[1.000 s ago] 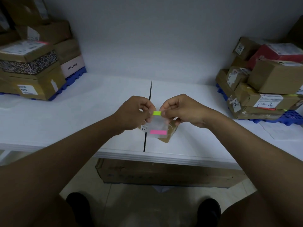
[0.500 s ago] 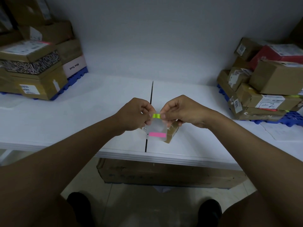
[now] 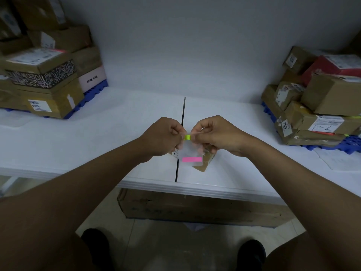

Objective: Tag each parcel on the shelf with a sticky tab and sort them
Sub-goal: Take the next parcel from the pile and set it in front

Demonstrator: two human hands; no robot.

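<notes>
Pinching a thin yellow-green sticky tab (image 3: 187, 137) between both closed hands, left (image 3: 163, 136), right (image 3: 214, 133), over small cardboard parcel (image 3: 206, 163).

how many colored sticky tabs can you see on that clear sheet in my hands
2: a green tab pinched between both hands at the sheet's top, and a pink tab near its bottom. Fingers may hide others.

The visible green tab (image 3: 187, 137) between the hands (image 3: 197, 136) has shortened as their fingertips closed together.
</notes>
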